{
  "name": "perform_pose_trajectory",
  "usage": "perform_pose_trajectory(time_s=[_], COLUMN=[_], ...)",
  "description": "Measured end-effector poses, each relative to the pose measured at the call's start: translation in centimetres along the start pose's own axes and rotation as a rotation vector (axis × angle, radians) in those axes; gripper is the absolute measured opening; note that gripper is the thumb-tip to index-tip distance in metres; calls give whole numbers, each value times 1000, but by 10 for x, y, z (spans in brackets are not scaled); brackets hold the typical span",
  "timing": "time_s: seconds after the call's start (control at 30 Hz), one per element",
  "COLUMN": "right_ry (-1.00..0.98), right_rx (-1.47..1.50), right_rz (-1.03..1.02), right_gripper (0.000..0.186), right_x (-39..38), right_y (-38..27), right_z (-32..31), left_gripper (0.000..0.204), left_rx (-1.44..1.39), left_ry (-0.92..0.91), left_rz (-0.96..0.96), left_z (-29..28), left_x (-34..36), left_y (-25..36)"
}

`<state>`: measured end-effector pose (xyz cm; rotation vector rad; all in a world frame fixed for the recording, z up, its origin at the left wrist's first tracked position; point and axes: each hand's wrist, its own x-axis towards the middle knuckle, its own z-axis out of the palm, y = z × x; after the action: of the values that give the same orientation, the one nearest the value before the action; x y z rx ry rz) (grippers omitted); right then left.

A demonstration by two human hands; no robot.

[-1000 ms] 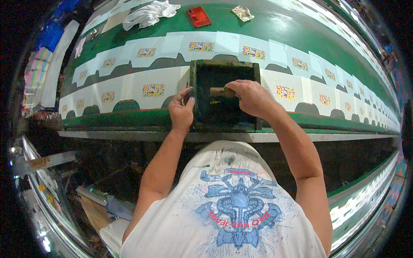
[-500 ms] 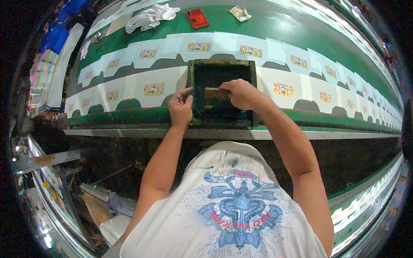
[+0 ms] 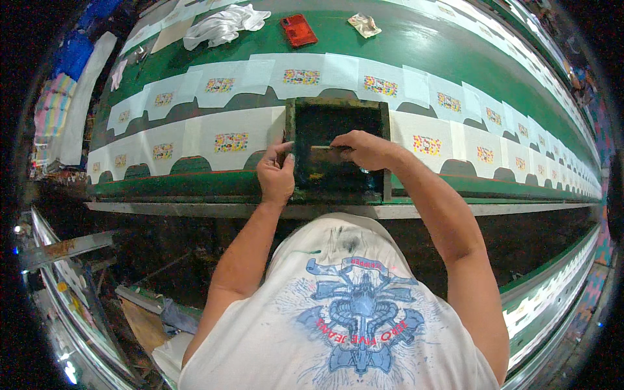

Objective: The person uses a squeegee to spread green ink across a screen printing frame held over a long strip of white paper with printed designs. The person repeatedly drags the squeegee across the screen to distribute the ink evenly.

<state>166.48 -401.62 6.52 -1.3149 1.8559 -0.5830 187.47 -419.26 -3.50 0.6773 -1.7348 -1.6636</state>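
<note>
A dark, ink-stained screen printing frame (image 3: 386,123) lies over the near row of white fabric pieces. Its inside is nearly black, with a small yellowish smear low down. My left hand (image 3: 276,172) is closed on the frame's left side, fingers and thumb pinching the edge. Inside the frame, my right hand (image 3: 367,149) grips a squeegee (image 3: 320,148), of which a thin pale top edge shows; its blade is lost in the dark. On either side of the frame lie white fabric pieces (image 3: 250,123) with colourful printed rectangles.
A second row of pale blue printed pieces (image 3: 325,73) runs behind on the green table (image 3: 390,42). Farther back lie a crumpled white cloth (image 3: 227,26), a red phone-like object (image 3: 298,30) and a small stained rag (image 3: 364,25). A metal rail (image 3: 162,208) edges the table.
The squeegee has tipped, so its flat side no longer shows, only a thin edge. My right hand has turned slightly with it. My left hand keeps its hold on the frame.
</note>
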Motion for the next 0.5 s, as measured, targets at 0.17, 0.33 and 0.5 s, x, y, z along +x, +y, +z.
perform_pose_trajectory(time_s=[0.17,0.33,0.5], right_ry=[-138,60,460], right_rx=[141,70,-331], right_rz=[174,41,-27], right_gripper=[34,36,49], right_x=[12,8,8], right_y=[12,-13,-23], right_z=[-18,-56,-50], left_gripper=[34,37,37], left_rx=[46,56,-54], left_ry=[-63,-90,-122], left_rz=[-172,-214,-142], left_z=[-3,-7,-9], left_x=[-1,1,5], left_y=[20,14,2])
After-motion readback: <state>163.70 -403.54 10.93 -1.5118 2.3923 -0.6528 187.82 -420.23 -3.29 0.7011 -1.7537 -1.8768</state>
